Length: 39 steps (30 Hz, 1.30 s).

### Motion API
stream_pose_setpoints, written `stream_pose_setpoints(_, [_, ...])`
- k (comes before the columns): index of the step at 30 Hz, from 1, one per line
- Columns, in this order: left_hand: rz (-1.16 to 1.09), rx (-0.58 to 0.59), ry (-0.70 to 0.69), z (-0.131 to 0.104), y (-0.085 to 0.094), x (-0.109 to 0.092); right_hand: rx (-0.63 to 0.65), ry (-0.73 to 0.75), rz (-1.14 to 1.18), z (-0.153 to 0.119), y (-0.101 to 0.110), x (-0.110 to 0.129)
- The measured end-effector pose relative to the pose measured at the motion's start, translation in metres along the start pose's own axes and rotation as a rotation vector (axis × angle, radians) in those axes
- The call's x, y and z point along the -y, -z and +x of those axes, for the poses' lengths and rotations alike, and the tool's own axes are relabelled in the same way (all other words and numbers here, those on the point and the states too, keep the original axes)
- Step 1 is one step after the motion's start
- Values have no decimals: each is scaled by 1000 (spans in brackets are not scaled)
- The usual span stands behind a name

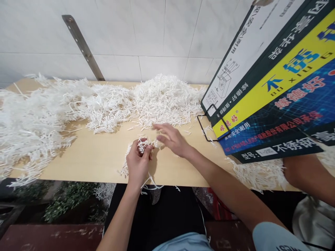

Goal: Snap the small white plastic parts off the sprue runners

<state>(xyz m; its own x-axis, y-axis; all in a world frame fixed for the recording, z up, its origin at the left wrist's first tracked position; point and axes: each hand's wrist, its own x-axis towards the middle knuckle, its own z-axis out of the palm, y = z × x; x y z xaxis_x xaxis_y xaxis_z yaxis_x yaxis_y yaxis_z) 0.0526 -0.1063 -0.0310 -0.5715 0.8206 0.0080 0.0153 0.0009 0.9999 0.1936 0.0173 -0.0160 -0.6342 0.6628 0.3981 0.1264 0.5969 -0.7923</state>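
Note:
My left hand is closed around a white branching plastic sprig, held just above the table's front half. Thin white stems hang below that hand over the table edge. My right hand is just to the right of the sprig, fingers stretched out and apart, slightly blurred; I see nothing in its grasp. Under and beside the left hand lies a small heap of white bits. Beyond both hands rises a large pile of short white plastic pieces.
Long white sprigs cover the table's left side. A large printed cardboard box stands tilted at right, with a black wire frame at its corner. Another person's arm shows behind it, near more white pieces.

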Motion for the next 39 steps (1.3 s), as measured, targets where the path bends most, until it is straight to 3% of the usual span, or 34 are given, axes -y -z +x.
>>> stream_pose_setpoints(2, [-13, -17, -12, 0, -1, 0, 69, -49, 55, 0, -10, 2])
stream_pose_setpoints(3, [-3, -31, -19, -1, -1, 0, -3, -93, 68, 1, -11, -2])
stream_pose_setpoints(6, [-3, -82, -22, -4, 1, 2, -468, -225, 47, 8, -2, -21])
stream_pose_setpoints(8, [-39, -109, -12, -5, 2, 2, -611, -247, 38, 10, 9, -30])
stream_pose_setpoints(10, [-44, -109, -16, -4, 1, 2, -488, -177, 30, 9, 16, -28])
stream_pose_setpoints(14, [-29, -86, -48, -2, -2, 1, -3, 15, -12, 3, 2, -5])
stream_pose_setpoints(16, [-23, -88, -57, -2, -3, 0, 66, -9, -16, 1, -11, 2])
stream_pose_setpoints(20, [132, -83, -97, -7, -4, -2, -166, -153, 97, 0, -21, -5])
stream_pose_setpoints(25, [46, -146, -62, -8, -2, -1, -551, -228, 175, 5, -3, -24])
stream_pose_setpoints(27, [52, -145, -50, -7, -2, 0, -484, -184, 99, 5, 2, -22])
stream_pose_setpoints(31, [122, -119, -47, -6, -5, 1, -90, 12, -21, 2, -6, -4])
stream_pose_setpoints(33, [102, -122, -44, -5, -6, 1, 33, 47, -61, 1, -14, 1])
stream_pose_setpoints(36, [86, -106, -57, -6, -7, 2, -50, -27, -53, 1, -19, -5])
stream_pose_setpoints(39, [31, -123, -61, -7, -5, 3, -372, -162, 4, 3, -9, -19])
